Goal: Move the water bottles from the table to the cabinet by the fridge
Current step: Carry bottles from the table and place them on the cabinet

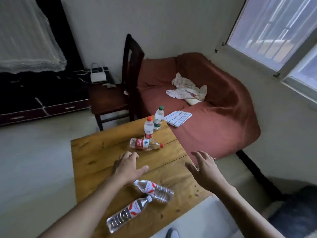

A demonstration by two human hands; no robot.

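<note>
Several clear plastic water bottles are on the wooden table (pixel 96 157). A red-capped bottle (pixel 148 127) and a green-capped bottle (pixel 158 118) stand upright at the far corner. A red-labelled bottle (pixel 145 143) lies on its side just in front of them. Two white-capped bottles lie near me: one (pixel 154 190) in the middle, the other (pixel 127 213) at the front edge. My left hand (pixel 128 166) hovers over the table centre, fingers spread, short of the lying red-labelled bottle. My right hand (pixel 205 167) is open above the table's right edge. Neither hand holds anything.
A sofa under a reddish cover (pixel 214 121) touches the table's far right side, with a checked cloth (pixel 178 117) and crumpled fabric (pixel 187 91) on it. A dark wooden chair (pixel 111 98) stands behind the table. A dark low cabinet (pixel 42 107) lines the left wall.
</note>
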